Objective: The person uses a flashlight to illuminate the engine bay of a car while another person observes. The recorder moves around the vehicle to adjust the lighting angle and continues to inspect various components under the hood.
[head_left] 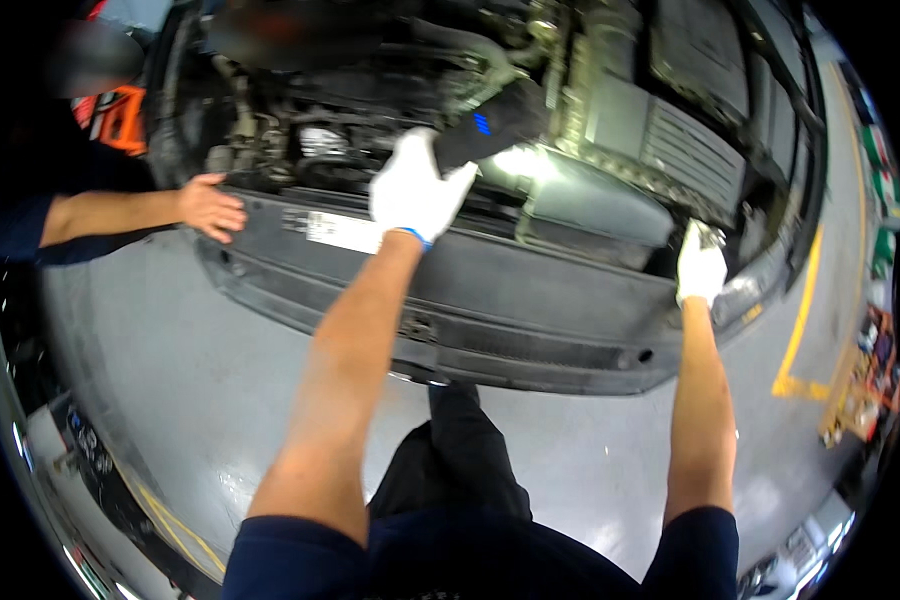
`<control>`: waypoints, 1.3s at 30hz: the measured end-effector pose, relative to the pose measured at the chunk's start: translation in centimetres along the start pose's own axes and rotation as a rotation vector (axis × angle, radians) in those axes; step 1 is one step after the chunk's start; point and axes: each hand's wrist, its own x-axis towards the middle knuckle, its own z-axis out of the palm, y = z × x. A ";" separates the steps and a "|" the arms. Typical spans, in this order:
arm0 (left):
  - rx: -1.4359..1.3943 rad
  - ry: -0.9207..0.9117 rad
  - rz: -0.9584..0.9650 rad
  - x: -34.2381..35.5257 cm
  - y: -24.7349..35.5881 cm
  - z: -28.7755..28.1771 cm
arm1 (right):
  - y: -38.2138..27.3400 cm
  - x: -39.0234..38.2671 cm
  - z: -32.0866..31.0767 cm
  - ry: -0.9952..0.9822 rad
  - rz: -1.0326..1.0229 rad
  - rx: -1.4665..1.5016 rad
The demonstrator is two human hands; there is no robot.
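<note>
My left hand [410, 190], in a white glove with a blue cuff, is closed round a black handheld light [495, 122] with blue stripes. It is held above the front of a car's engine bay, and a bright glow falls on the dark cover [595, 205] beside it. My right hand [702, 268], also gloved in white, reaches into the front right corner of the bay, near the headlight [745, 295]. Its fingers are curled at a small greyish piece [711, 236] that I cannot make out.
A co-worker's bare hand [212, 207] rests on the left end of the black front panel [530, 275]. A ribbed engine-bay box [690, 150] lies at the right. Behind the co-worker is an orange object [123, 120]. Yellow lines [802, 310] mark the grey floor [570, 450].
</note>
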 end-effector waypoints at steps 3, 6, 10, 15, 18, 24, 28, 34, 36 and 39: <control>0.060 0.042 0.097 0.5 -0.4 0.9 | 0.6 -0.4 0.5 0.047 0.054 0.149; 0.008 0.021 0.065 0.2 0.3 1.1 | 2.4 -0.4 1.2 0.093 0.026 0.159; -0.015 0.052 -0.016 0.3 0.2 0.3 | 1.3 -0.8 1.0 0.072 0.052 0.172; -0.070 0.015 -0.016 0.3 -0.2 -0.1 | 0.7 -0.7 0.7 0.055 0.087 0.105; -0.097 -0.013 -0.005 0.3 0.2 -0.1 | 1.0 -0.5 0.6 0.051 0.064 0.145; -0.068 0.095 0.168 0.4 -0.9 0.6 | 1.0 -0.6 0.7 0.046 0.082 0.190; -0.077 0.103 0.233 0.6 -1.2 0.8 | 2.1 -0.4 1.4 0.073 0.085 0.207; -0.035 0.170 0.339 0.5 -1.6 1.3 | 3.5 0.1 2.6 0.080 0.091 0.251; -0.033 0.164 0.340 0.4 -1.5 1.0 | 3.2 0.0 2.6 0.074 0.101 0.271; -0.099 0.162 0.294 0.7 -1.6 1.1 | 3.6 0.1 2.8 0.069 0.097 0.309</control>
